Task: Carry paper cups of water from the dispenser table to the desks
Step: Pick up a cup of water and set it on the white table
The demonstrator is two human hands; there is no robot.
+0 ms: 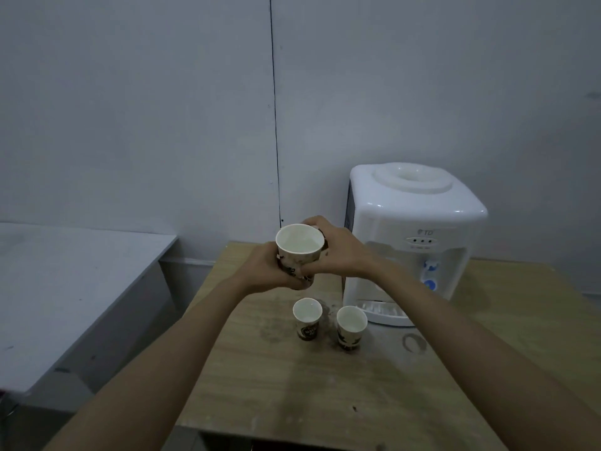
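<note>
held cup [300,244] up above the dispenser table [325,385], gripped between left hand [274,270] and right hand [338,252], two cups [307,319] side by side below, dispenser [409,242] right behind, desk [65,288] off left

- A pale grey wall [130,109] with a dark vertical seam [274,109] running down it.
- A dark ring stain [413,342] on the wood surface, perhaps left by a wet cup base.
- A small dark speck [354,408] nearer the front edge.
</note>
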